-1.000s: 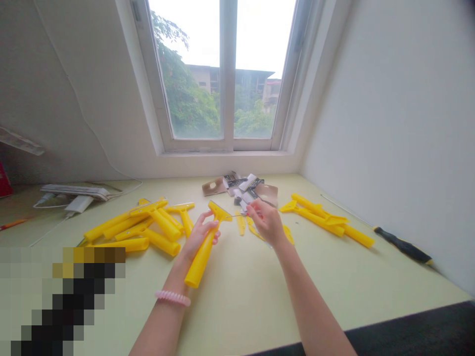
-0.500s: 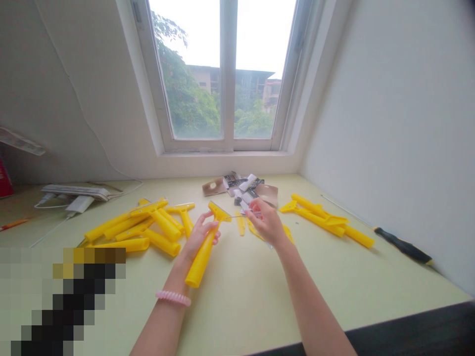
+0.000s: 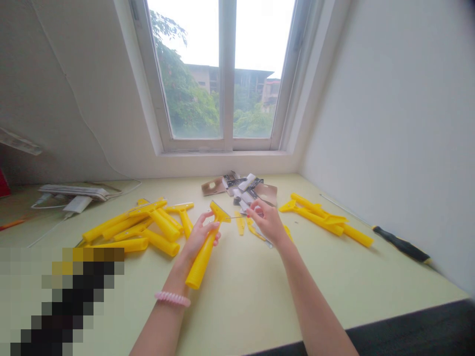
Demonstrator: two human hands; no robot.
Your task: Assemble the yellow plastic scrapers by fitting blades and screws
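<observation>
My left hand grips the ribbed handle of a yellow plastic scraper, whose wide head points up and away from me. My right hand pinches a thin metal blade between finger and thumb. The blade's far end lies close to the scraper head, and I cannot tell if they touch. A pink coiled bracelet circles my left wrist. Several yellow scrapers lie heaped left of my hands, and more lie to the right.
Torn card and plastic packaging lies at the back of the pale green table, below the window. A black-handled screwdriver lies at the right, and a power strip with cables lies at the back left.
The view has shifted slightly. My hands stay almost in place, still holding the scraper and the blade close together.
</observation>
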